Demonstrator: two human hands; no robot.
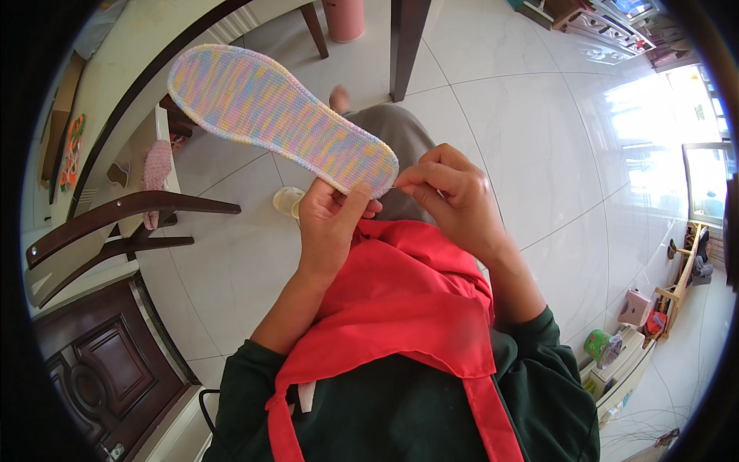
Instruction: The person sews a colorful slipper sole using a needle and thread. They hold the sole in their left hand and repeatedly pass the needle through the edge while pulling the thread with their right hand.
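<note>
A knitted insole (281, 108) in pastel pink, yellow, blue and lilac stripes, with a pale edging, is held up above my lap. My left hand (331, 223) grips its near end, thumb on top and fingers curled beneath. At the right edge of that end, my right hand (454, 192) is closed in a pinch of thumb and forefinger. A thin, needle-like thing (395, 186) shows at those fingertips, touching or nearly touching the edging; it is too small to make out fully. Below both hands lies the red apron (408, 269) that I wear.
A dark wooden chair (138, 204) stands at the left, near a table (154, 38) with orange-and-green cord on it. A table leg (408, 50) and a pink cylinder (344, 19) are ahead. To the lower left is a brown door (108, 369); a low shelf (681, 285) stands far right.
</note>
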